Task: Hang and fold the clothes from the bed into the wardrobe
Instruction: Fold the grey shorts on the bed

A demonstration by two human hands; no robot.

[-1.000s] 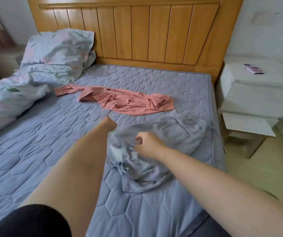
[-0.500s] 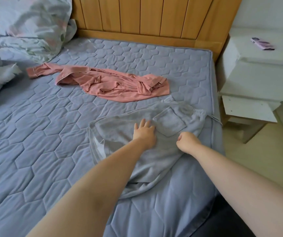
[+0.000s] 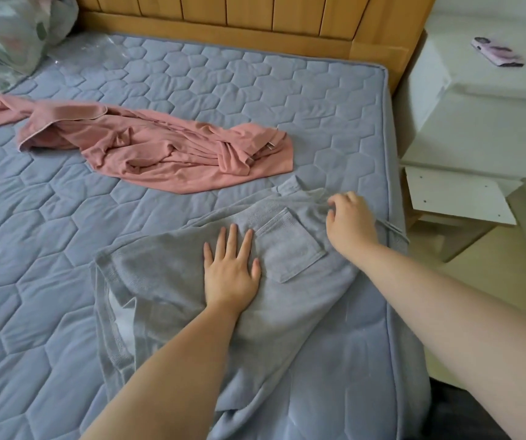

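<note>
Compared with half a second earlier, the right hand [image 3: 350, 220] has moved from the near edge of the grey shorts [image 3: 160, 274] up to their waistband end, beside the right edge of the mattress [image 3: 64, 233]. The left hand [image 3: 231, 274] remains flat on the cloth. The shorts lie spread on the near right part of the bed, patch pocket [image 3: 290, 246] upward. The pocket sits between the two hands, just right of the left fingertips. The left fingers [image 3: 228, 239] are straight and slightly spread, pressing palm-down on the fabric. The right fingers [image 3: 333, 203] are curled with their tips on the waistband; whether they pinch the cloth cannot be told. A pink garment [image 3: 172, 154] lies crumpled farther up the mattress, apart from both hands.
</note>
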